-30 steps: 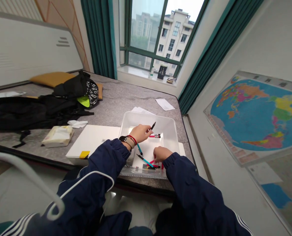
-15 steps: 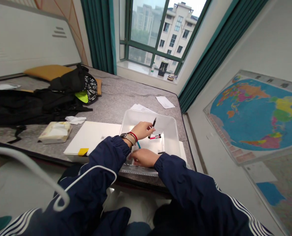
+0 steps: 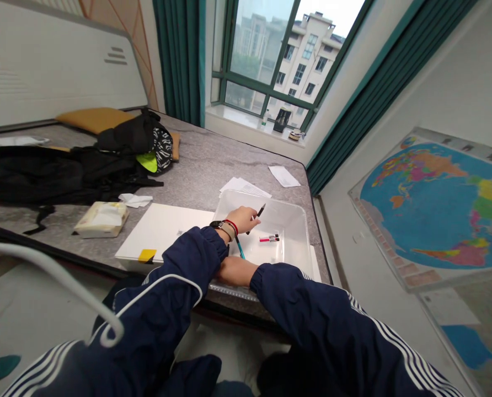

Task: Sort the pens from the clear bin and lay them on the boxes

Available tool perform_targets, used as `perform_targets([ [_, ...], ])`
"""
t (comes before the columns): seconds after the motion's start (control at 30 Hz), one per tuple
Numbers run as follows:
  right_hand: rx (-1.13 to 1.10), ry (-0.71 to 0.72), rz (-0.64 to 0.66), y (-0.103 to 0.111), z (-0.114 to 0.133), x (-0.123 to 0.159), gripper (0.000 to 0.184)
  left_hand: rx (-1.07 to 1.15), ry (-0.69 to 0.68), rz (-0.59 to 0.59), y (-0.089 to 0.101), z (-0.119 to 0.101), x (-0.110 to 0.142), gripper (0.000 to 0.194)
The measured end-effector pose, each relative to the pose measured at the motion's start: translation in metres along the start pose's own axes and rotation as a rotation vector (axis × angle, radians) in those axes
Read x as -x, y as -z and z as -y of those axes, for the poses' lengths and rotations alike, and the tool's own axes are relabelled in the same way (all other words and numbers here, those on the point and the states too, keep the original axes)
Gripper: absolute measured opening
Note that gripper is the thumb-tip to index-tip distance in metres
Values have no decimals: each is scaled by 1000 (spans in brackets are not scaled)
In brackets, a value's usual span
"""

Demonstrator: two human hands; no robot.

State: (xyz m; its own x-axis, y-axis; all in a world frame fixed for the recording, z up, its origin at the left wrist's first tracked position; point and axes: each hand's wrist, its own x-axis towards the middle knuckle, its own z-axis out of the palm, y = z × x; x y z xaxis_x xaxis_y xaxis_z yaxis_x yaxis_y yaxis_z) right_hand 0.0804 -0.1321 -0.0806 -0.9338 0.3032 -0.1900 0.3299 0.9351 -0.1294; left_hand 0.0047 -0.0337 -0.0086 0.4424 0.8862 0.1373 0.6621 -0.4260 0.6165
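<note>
Left grip clenched on a black pen, tip up, over the clear plastic tub. Teal pen shows just below that hand, inside the tub near its left wall; whether the hand has hold of it, cannot tell. Wristwatch and red cord bracelet on the same wrist. Right grip reaches across the tub's near rim, its fingers hidden behind the left navy sleeve: closed or empty, cannot tell.

Red-and-black pen lies on the tub floor, right of both hands and apart from them. Hands at work among pens, over the tub.

Left of the tub: white board touching it, yellow tag at the board's near edge, tissue packet farther off. Beyond the tub: loose papers. Right of the tub: world map on the wall.

Writing: small printed patch on the board, too small to read. No brand legible on the pens.
</note>
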Motion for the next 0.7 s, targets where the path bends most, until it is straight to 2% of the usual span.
perform_targets([
  [0.13,-30,30,15,10,1,2,18,38,15,14,2,6,-5,23],
  [0.37,-142,0,48,23,0,6,19,-39,9,13,2,9,-5,23],
  [0.47,-284,-147,-89,35,-14,16,24,31,15,-1,1,11,-6,22],
  [0.53,-405,-270,-202,47,-27,29,19,98,33,-31,1,13,-9,21],
  [0.6,-607,-436,-367,59,-41,46,11,151,54,-64,1,14,-12,19],
  [0.7,-968,-583,-615,70,-55,68,22,192,71,-82,3,14,-14,19],
])
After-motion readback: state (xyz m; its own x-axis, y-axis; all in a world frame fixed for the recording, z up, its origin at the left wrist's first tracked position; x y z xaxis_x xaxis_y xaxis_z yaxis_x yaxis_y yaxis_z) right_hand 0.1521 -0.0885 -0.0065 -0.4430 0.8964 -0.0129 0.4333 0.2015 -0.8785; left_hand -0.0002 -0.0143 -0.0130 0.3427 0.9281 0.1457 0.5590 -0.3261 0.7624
